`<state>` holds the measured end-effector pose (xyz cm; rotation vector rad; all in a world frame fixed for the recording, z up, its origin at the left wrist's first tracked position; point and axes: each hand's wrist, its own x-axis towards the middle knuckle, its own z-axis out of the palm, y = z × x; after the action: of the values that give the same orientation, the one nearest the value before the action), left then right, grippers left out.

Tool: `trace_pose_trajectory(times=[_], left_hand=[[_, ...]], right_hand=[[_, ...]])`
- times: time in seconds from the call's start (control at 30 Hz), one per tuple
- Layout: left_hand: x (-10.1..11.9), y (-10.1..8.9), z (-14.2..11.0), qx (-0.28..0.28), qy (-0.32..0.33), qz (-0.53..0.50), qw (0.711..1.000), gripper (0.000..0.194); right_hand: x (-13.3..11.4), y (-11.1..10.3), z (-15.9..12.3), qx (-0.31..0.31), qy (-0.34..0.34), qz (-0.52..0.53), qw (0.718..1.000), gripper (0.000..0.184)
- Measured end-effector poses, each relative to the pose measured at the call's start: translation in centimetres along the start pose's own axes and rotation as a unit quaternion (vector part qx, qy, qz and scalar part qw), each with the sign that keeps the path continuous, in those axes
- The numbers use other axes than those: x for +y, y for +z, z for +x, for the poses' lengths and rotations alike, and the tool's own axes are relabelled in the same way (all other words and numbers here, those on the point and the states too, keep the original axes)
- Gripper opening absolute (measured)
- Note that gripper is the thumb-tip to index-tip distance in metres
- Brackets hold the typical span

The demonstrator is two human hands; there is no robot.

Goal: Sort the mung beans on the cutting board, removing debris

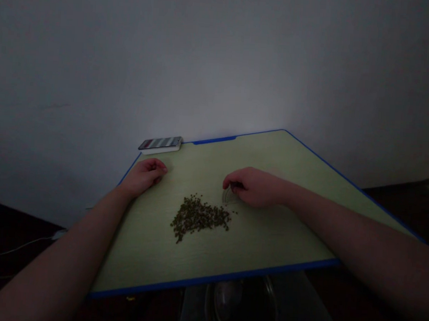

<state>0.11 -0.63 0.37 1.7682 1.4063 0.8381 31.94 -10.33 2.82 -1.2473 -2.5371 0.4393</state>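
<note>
A loose pile of small dark brownish-green beads or seeds (197, 214) lies spread on the pale green tabletop (140, 262). My right hand (256, 185) is just right of and beyond the pile, with thumb and fingers pinched together. From its fingertips a thin pale strand (226, 195) curves down toward the table; the dim light hides its exact kind. My left hand (142, 176) rests near the table's left edge, its fingers curled and the thumb against them. Whatever it may hold is hidden.
A phone with a lit screen (160, 143) lies on a white box (161, 150) at the back left corner. Blue trim (215, 278) edges the table. A grey wall (219, 60) stands directly behind. A white cable (19, 248) runs below on the left.
</note>
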Motion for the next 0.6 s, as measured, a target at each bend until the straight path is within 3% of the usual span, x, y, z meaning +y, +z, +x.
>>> trace_pose_trajectory(times=[0.37, 0.6], left_hand=[[-0.21, 0.01, 0.23, 0.006, -0.003, -0.013, 1.0, 0.018], [0.29, 0.24, -0.03, 0.01, -0.005, -0.025, 1.0, 0.019]], right_hand=[[0.43, -0.99, -0.62, -0.043, 0.002, -0.017, 0.999, 0.031], [0.48, -0.81, -0.38, 0.007, 0.001, 0.0, 1.0, 0.03]])
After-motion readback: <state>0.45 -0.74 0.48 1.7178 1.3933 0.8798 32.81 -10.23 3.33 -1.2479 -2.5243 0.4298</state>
